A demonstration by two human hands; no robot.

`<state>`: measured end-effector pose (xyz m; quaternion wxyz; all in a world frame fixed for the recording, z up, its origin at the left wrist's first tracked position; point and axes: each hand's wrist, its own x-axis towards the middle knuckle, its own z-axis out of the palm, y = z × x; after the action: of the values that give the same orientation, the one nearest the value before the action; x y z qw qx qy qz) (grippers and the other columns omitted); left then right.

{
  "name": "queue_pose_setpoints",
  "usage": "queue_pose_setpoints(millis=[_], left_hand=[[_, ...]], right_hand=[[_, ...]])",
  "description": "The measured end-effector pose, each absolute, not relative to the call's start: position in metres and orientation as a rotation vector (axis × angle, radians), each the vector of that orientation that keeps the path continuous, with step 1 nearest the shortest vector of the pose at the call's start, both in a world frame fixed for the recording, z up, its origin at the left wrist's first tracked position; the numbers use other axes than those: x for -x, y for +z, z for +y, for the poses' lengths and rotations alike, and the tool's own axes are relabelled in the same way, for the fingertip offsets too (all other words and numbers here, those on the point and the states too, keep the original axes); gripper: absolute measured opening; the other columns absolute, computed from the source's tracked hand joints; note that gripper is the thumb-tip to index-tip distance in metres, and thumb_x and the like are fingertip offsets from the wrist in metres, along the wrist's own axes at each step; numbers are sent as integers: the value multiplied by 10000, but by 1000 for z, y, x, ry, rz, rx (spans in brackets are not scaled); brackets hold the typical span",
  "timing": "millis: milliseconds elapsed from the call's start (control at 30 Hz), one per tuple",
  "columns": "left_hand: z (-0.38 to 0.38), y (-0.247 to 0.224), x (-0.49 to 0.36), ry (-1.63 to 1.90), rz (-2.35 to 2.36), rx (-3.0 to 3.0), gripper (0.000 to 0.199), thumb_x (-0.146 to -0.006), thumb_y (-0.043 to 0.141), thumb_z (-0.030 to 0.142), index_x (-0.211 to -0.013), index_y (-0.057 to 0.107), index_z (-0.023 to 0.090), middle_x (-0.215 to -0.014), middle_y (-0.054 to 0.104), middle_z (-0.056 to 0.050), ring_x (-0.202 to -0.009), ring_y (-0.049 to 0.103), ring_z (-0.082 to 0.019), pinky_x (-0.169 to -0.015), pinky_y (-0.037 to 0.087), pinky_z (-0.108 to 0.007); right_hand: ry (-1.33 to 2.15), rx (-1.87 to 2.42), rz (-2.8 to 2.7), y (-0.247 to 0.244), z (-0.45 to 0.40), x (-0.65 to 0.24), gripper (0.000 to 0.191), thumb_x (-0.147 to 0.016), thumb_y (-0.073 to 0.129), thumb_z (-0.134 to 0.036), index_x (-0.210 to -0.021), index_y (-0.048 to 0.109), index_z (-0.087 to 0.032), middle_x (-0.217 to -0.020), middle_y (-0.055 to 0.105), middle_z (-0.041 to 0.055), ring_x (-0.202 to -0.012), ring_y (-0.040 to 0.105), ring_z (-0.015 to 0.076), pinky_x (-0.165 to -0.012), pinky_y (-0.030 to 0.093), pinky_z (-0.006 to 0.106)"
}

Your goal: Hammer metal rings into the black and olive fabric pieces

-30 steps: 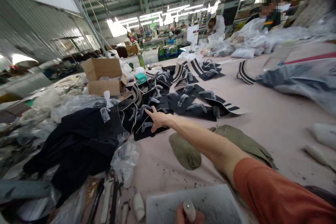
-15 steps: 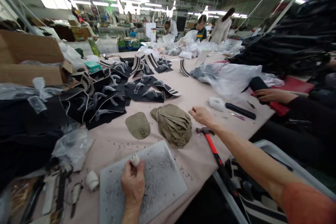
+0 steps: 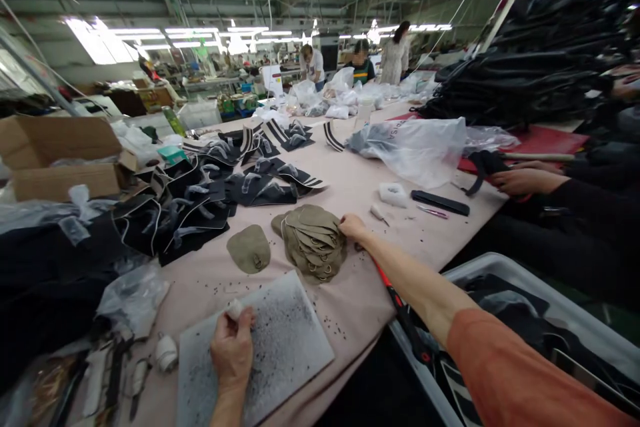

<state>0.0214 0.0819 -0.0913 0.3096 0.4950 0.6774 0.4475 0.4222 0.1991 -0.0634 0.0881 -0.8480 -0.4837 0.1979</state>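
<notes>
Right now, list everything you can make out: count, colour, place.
Flap pile: one, olive, mid-table.
Loose flap: one, olive, left of pile.
Board: one, grey, near edge.
Hammer: one, red-black, right of pile.
Panels: many, black and white, left to centre.
Carton: one, brown, left.
Bag: one, whitish, right of centre.
Case: one, black, right.
Loose tools: several, pale and dark, lower left.
Crate: one, grey, lower right.
Stack: one, black, upper right.
Table: one, pinkish, centre.
People: at least three, varied clothes, background.
Co-worker's sleeve: one, black, right edge.
Handle: one, white, over board.
Left grip: one, closed round handle.
Right grip: one, at pile's right edge.
</notes>
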Motion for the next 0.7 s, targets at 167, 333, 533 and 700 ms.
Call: queue_pose_setpoints(millis=[167, 333, 533, 700], left_hand=[[75, -82, -29, 1217, 1785, -1291, 460, -705, 659, 661, -767, 613, 208, -664, 717, -65, -660, 710, -278, -664, 544, -361], [70, -81, -33, 1242, 1754, -1307, 390, -749, 648, 594, -756, 584, 208, -626, 692, -52, -606, 686, -243, -622, 524, -325], [68, -83, -36, 1275, 1728, -1289, 333, -764, 661, 527, -777, 577, 205, -627, 685, -38, -603, 679, -221, -607, 514, -298], [69, -90, -35, 1289, 1711, -1262, 335, -750, 688, 517, -782, 581, 202, -640, 677, -34, -606, 663, -209, -610, 506, -288]], right_hand=[[669, 2553, -1609, -64, 201, -424, 342, -745, 600, -136, -1035, 771, -74, -983, 763, 207, -944, 733, 250, -737, 512, 251], [563, 2474, -1915, -66, 189, -420, 331, -801, 549, -124, -1060, 749, -74, -1044, 740, 231, -1006, 720, 270, -786, 516, 282], [286, 2427, -2116, -59, 169, -408, 317, -910, 440, -107, -1092, 693, -52, -1094, 689, 257, -973, 713, 289, -772, 493, 326], [-101, 2293, -2155, -8, 167, -378, 347, -958, 346, -151, -1104, 640, -38, -1079, 672, 243, -956, 673, 288, -768, 423, 341]])
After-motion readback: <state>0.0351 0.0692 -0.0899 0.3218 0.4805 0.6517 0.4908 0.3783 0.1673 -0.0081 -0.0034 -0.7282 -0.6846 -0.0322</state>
